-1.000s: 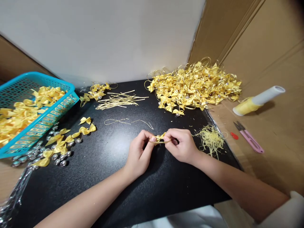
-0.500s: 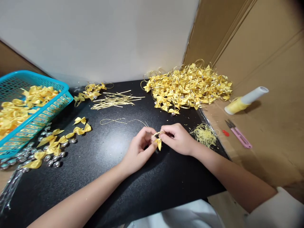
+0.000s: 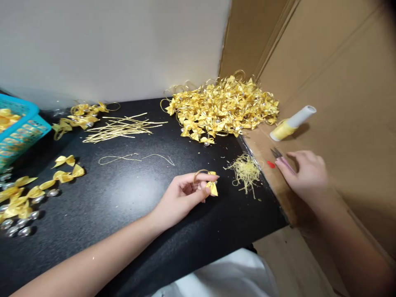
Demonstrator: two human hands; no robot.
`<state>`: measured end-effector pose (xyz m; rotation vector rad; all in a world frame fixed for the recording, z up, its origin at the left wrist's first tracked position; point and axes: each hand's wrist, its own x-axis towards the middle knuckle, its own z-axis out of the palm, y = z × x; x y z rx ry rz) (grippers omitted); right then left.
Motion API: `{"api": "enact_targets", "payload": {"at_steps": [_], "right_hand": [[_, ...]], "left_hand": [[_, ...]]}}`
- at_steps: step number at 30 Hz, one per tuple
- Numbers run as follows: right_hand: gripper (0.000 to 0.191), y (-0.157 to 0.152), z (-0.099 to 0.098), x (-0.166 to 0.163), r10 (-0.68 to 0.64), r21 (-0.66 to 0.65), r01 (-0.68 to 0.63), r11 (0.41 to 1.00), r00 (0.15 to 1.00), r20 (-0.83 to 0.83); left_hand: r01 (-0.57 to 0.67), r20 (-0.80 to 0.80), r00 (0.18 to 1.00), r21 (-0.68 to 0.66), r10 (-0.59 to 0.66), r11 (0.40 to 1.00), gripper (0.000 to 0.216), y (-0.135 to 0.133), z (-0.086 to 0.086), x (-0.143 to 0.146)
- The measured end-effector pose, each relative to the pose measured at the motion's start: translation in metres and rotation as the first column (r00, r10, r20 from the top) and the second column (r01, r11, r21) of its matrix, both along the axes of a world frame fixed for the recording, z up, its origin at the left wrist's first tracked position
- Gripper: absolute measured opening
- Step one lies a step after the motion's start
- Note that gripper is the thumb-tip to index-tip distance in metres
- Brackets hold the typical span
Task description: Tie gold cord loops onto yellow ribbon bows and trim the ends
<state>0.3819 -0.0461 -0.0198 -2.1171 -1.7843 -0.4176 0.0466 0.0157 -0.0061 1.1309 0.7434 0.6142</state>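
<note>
My left hand (image 3: 188,192) pinches a small yellow ribbon bow (image 3: 213,189) between thumb and fingers, above the black tabletop. A loop of gold cord (image 3: 196,177) rises from the bow over my index finger. Off to the right, my right hand (image 3: 307,175) is at the pink-handled thread snips (image 3: 286,163), thumb on one side of the handle and fingers on the other. The snips lie on the cardboard with their dark blades pointing away; my hand hides their rear end.
Finished-looking bows with loops form a big pile (image 3: 222,109) at the back. Cut gold cords (image 3: 123,128), a loose thread (image 3: 119,157), thread scraps (image 3: 246,171), a wound tube (image 3: 293,121), a red piece (image 3: 271,164), silver bells (image 3: 24,231) and a blue basket (image 3: 43,126) surround the hands.
My right hand has left the bow and moved right to the thread snips. My left hand keeps the bow. The view has swung right, so the basket is partly out of frame.
</note>
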Motion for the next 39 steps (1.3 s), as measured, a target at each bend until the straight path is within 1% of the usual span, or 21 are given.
{"api": "enact_targets", "payload": {"at_steps": [3,7,10,14,16,18,19,20,21,22,23,25,27,30,33,35,39], "right_hand": [[0.031,-0.001,-0.010,0.007,0.011,0.002,-0.011,1.000,0.999,-0.033],[0.020,0.006,-0.011,0.006,0.053,-0.015,-0.054,0.998,0.996,-0.071],[0.017,0.008,-0.012,0.010,0.031,-0.044,-0.034,0.998,0.997,-0.075],[0.015,0.003,-0.014,0.018,0.008,-0.053,-0.015,0.998,0.992,-0.123],[0.014,-0.001,-0.011,0.018,-0.038,-0.039,0.032,0.999,0.984,-0.176],[0.014,-0.005,-0.004,0.012,-0.077,-0.020,0.074,0.997,0.963,-0.260],[0.014,-0.008,0.002,0.006,-0.072,-0.015,0.070,0.997,0.947,-0.313],[0.014,-0.010,0.008,-0.001,-0.040,-0.010,0.039,0.999,0.929,-0.369],[0.015,-0.013,0.015,-0.011,0.021,-0.009,-0.027,1.000,0.906,-0.422],[0.015,-0.015,0.020,-0.021,0.107,-0.021,-0.131,0.991,0.882,-0.460],[0.014,-0.017,0.025,-0.031,0.205,-0.016,-0.240,0.971,0.859,-0.468],[0.014,-0.020,0.028,-0.050,0.373,0.024,-0.405,0.914,0.816,-0.443],[0.015,-0.020,0.025,-0.060,0.457,0.011,-0.495,0.869,0.793,-0.403],[0.015,-0.019,0.015,-0.061,0.493,-0.018,-0.530,0.848,0.800,-0.341],[0.018,-0.018,0.008,-0.056,0.530,-0.009,-0.556,0.831,0.796,-0.294],[0.021,-0.018,0.005,-0.053,0.545,0.001,-0.567,0.824,0.791,-0.278],[0.022,-0.019,0.003,-0.052,0.550,0.032,-0.560,0.828,0.797,-0.250]], "left_hand": [[0.044,-0.045,0.998,0.006,-0.043,0.999,0.028,-0.001,-0.001,0.012],[0.063,-0.048,0.997,-0.022,-0.064,0.998,0.036,-0.003,0.000,0.027],[0.066,-0.065,0.996,-0.032,-0.068,0.997,0.039,-0.003,-0.001,0.036],[0.081,-0.101,0.992,-0.001,-0.081,0.997,0.041,-0.002,-0.002,0.047],[0.083,-0.111,0.991,0.023,-0.080,0.996,0.042,0.000,-0.003,0.052],[0.088,-0.115,0.990,0.046,-0.082,0.995,0.041,0.001,-0.004,0.058],[0.090,-0.115,0.990,0.056,-0.083,0.994,0.040,0.002,-0.004,0.060],[0.093,-0.116,0.990,0.064,-0.086,0.994,0.040,0.003,-0.003,0.063],[0.098,-0.118,0.989,0.066,-0.090,0.993,0.039,0.003,-0.003,0.066],[0.103,-0.117,0.989,0.062,-0.095,0.993,0.040,0.004,-0.002,0.068],[0.107,-0.114,0.988,0.054,-0.100,0.993,0.040,0.005,-0.002,0.070],[0.121,-0.106,0.987,0.029,-0.117,0.992,0.039,0.007,-0.001,0.074],[0.140,-0.097,0.986,0.004,-0.139,0.990,0.039,0.008,-0.002,0.076],[0.166,-0.082,0.983,-0.016,-0.167,0.986,0.041,0.008,-0.003,0.077],[0.172,-0.055,0.984,-0.016,-0.172,0.985,0.039,0.008,-0.004,0.077],[0.165,-0.048,0.985,-0.010,-0.165,0.986,0.038,0.008,-0.005,0.077],[0.161,-0.066,0.985,-0.005,-0.161,0.987,0.040,0.009,-0.005,0.078]]}}
